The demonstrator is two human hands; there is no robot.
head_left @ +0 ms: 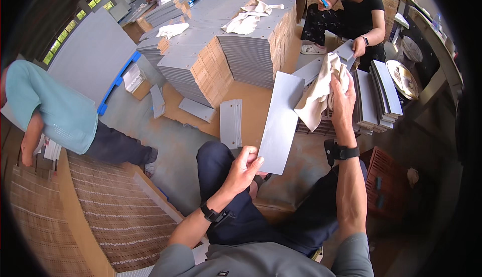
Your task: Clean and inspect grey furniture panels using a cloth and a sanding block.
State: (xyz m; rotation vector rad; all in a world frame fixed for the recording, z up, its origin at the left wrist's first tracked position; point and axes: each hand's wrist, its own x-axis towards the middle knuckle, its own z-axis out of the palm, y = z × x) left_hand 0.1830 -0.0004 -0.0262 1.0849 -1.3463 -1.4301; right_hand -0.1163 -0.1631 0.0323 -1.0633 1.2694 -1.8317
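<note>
A flat grey rectangular board [280, 126] is held slanting up in front of me. My left hand [242, 170] is closed on its lower left edge, thumb on the face. My right hand [343, 101] grips a crumpled cream cloth [317, 99], which hangs just right of the board's upper end. Whether the cloth touches the board I cannot tell. Beyond my right hand, more grey boards [385, 94] stand in a row. A small stack of grey boards with holes [231, 121] lies on the cardboard past my left hand.
Large stacks of grey boards [193, 58] stand ahead, with cloths [251, 16] on top. A seated co-worker [369, 16] at the far right holds a board. Another person in a teal shirt [55, 106] bends at the left, near boards in a carton [120, 212]. A red crate [384, 181] sits low right.
</note>
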